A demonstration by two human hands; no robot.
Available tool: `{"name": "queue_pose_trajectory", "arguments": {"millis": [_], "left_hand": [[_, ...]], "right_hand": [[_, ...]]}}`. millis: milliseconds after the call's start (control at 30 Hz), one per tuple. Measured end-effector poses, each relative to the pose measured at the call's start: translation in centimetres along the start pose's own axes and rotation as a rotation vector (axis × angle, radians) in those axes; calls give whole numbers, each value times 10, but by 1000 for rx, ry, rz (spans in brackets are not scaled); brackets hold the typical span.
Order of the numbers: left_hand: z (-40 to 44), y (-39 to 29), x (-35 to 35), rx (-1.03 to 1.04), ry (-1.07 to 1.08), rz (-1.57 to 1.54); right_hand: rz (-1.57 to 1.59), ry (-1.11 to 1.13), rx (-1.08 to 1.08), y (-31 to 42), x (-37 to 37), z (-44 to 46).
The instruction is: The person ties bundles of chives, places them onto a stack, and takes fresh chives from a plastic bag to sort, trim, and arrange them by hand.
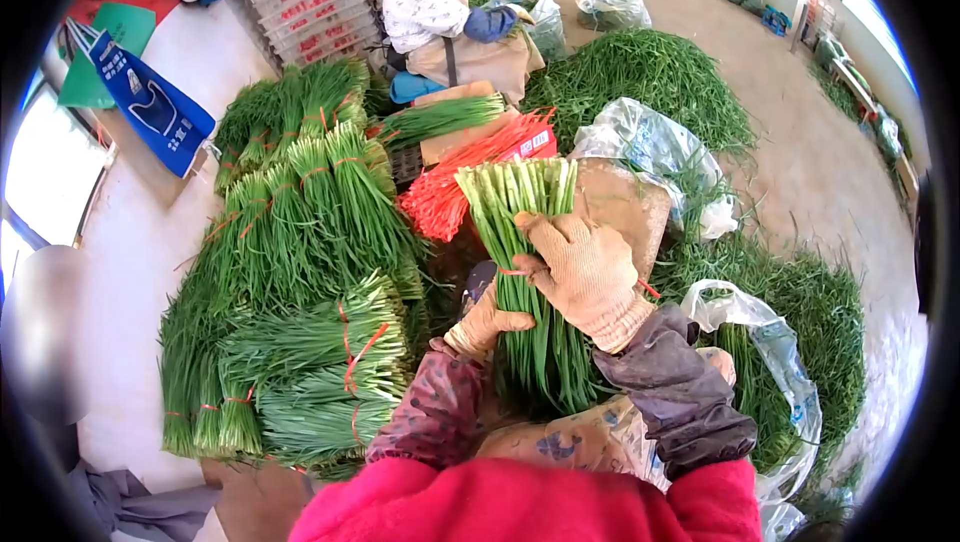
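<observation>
A thick bunch of garlic chives (545, 357) stands upright before me, pale stem ends up and green leaves hanging down. My left hand (487, 324), in a tan work glove, is closed around its lower left side. My right hand (588, 277), gloved the same way, grips the bunch from the right, higher up, fingers lying across the stems. A red tie (512, 272) runs across the bunch near the right fingers; whether it is fastened is hidden. Just behind the stem ends lies a pile of red ties (440, 197).
Tied chive bunches (320, 232) are stacked at my left. Loose chives (650, 87) lie heaped behind, with another heap (820, 332) and an opened plastic bag (790, 372) at my right. A co-worker (425, 7) sits beyond, near stacked white crates (310, 2).
</observation>
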State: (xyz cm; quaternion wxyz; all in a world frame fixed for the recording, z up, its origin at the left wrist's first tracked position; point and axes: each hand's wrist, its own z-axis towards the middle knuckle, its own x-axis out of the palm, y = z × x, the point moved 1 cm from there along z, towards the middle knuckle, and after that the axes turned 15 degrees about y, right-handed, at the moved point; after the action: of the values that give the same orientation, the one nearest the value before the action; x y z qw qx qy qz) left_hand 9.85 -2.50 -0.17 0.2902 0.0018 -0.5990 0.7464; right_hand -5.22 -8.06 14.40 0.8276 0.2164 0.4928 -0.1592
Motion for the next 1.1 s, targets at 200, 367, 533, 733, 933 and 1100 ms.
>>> {"name": "queue_pose_trajectory", "arguments": {"millis": [200, 367, 533, 733, 933, 1100], "left_hand": [[3, -13, 19, -145, -165, -245], [5, -8, 15, -69, -253, -169], [8, -4, 18, -40, -270, -150], [14, -14, 26, -75, -295, -2], [10, -1, 28, -63, -184, 20], [22, -9, 42, 33, -212, -147]], "right_hand": [[-133, 218, 179, -6, 6, 12], [60, 142, 152, -8, 21, -2], [-166, 229, 256, -9, 30, 2], [-210, 369, 365, -5, 8, 24], [293, -72, 678, -172, -41, -2], [860, -56, 249, -127, 31, -54]]}}
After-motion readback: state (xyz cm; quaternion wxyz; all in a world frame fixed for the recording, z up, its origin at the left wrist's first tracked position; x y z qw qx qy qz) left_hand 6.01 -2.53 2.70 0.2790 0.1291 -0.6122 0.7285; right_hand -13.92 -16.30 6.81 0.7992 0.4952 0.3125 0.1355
